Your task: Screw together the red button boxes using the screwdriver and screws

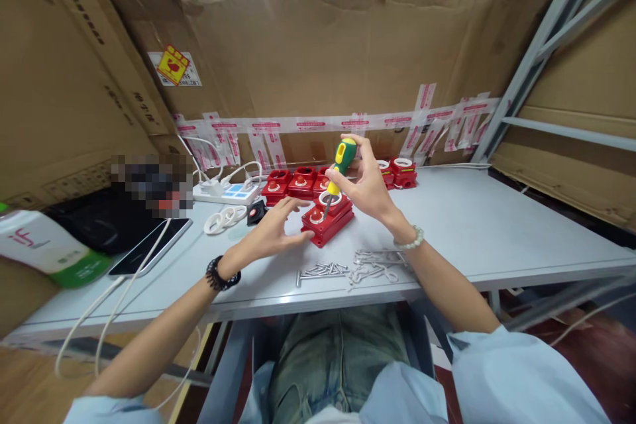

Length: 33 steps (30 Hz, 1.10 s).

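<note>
A green and yellow screwdriver [342,158] is gripped in my right hand [366,180], its shaft slanting down to the top of a red box-shaped housing [328,224]. That housing has a white ring and a round pale fitting on top. My left hand [274,228] lies at the housing's left side with thumb and fingers apart, the thumb touching or almost touching its near corner. Closer to me, several metal bolts [325,269] lie in a loose pile. To their right are thin metal pieces with wire or chain loops [372,267].
Behind stand more red housings [303,183], some with white rings [403,163]. On the left are loose white rings [226,218], a small black part [256,212], a power strip [228,193], a phone [152,248] with a cable, and a white-green bottle [54,248]. Cardboard [308,59] walls the back.
</note>
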### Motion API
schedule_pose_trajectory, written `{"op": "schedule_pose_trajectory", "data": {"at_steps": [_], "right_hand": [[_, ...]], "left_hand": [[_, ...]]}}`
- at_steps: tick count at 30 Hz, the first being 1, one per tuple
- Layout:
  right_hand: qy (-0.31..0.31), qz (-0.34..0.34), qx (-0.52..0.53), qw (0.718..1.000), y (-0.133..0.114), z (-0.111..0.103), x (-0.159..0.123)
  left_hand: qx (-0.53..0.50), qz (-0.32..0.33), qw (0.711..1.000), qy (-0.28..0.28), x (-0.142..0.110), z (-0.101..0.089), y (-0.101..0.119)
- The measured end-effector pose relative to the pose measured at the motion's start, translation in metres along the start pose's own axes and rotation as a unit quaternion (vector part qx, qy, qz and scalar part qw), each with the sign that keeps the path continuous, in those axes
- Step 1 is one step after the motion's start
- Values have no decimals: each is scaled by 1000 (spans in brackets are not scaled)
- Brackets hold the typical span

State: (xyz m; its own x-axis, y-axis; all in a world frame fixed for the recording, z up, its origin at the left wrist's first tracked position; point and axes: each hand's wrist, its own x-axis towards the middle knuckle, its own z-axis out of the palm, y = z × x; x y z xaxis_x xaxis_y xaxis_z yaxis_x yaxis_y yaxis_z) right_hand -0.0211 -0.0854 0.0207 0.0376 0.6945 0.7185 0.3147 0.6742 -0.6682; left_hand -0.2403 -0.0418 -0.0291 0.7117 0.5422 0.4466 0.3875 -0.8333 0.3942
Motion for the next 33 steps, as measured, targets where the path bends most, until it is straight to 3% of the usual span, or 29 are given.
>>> {"op": "schedule_pose_trajectory", "data": {"at_steps": [2, 4, 12, 18, 27, 33], "right_hand": [[6, -12, -16, 1000, -1, 3, 0], [5, -23, -26, 999, -2, 8, 0], [-37, -28, -59, 997, 1, 18, -5], [-48, -23, -67, 996, 6, 19, -9], [-41, -25, -82, 995, 8, 22, -10], [-44, -62, -162, 984, 5, 29, -11]], "left_hand": [[-33, 3, 997, -71, 9, 3, -13], [-62, 5, 994, -95, 17, 9, -20], [-59, 28, 997, -38, 28, 26, -10], [-65, 97, 989, -90, 40, 33, -17], [-79, 84, 990, -83, 41, 37, -20], [-72, 75, 991, -85, 41, 37, -21]]}}
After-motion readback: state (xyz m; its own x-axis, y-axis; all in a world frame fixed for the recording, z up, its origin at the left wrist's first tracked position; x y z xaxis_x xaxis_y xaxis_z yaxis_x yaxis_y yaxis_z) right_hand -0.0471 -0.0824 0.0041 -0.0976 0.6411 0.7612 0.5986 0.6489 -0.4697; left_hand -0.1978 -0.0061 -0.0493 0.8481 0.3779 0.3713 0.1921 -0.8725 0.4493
